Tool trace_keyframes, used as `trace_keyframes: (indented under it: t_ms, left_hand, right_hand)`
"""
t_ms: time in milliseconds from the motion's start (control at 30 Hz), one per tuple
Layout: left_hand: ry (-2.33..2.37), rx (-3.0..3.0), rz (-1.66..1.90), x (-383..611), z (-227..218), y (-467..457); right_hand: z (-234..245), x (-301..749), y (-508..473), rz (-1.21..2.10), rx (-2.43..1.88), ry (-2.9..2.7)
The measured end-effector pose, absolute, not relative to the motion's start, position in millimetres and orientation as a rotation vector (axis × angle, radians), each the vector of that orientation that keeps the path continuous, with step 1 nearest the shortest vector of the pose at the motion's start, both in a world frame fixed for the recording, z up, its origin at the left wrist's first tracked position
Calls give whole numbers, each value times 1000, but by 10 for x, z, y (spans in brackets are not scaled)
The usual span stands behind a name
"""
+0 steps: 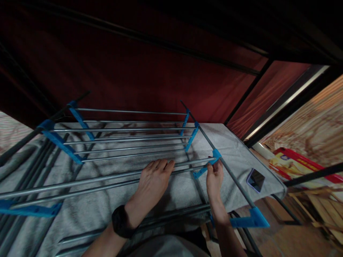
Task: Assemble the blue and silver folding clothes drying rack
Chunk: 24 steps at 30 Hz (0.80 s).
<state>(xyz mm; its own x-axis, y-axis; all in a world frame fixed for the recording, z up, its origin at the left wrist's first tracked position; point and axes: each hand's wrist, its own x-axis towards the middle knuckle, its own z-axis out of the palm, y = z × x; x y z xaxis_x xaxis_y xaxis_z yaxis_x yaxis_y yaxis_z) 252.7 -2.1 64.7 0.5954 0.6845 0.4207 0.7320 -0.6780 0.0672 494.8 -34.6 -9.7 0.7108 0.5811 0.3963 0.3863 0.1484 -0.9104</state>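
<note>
A partly assembled rack of grey metal tubes and blue plastic brackets lies on the grey cloth. My left hand (155, 178), with a dark watch on its wrist, curls its fingers over a long metal tube (107, 176). This tube runs across to a blue bracket (216, 155) on the right side pole (233, 177). Around that bracket and the tube's end, my right hand (214, 178) is closed, its fingertips partly hidden. Just below runs a second, parallel tube (93, 194). Farther back, several crossbars (128, 138) span between blue brackets on both sides.
Loose tubes (77, 236) lie near my body, and more lie at the left. A phone (255, 179) rests on the grey cloth (211, 134) at the right. Dark red fabric (139, 78) hangs behind. A red and yellow box (297, 166) stands beyond the right edge.
</note>
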Motion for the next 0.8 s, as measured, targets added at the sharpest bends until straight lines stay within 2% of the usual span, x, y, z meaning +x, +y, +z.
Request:
trace_keyframes:
  t_ms: [800]
  left_hand:
    - [-1166,-2709,-665,2513,614,-7]
  right_hand:
    - [-94,4879,-368,168,-1499,-865]
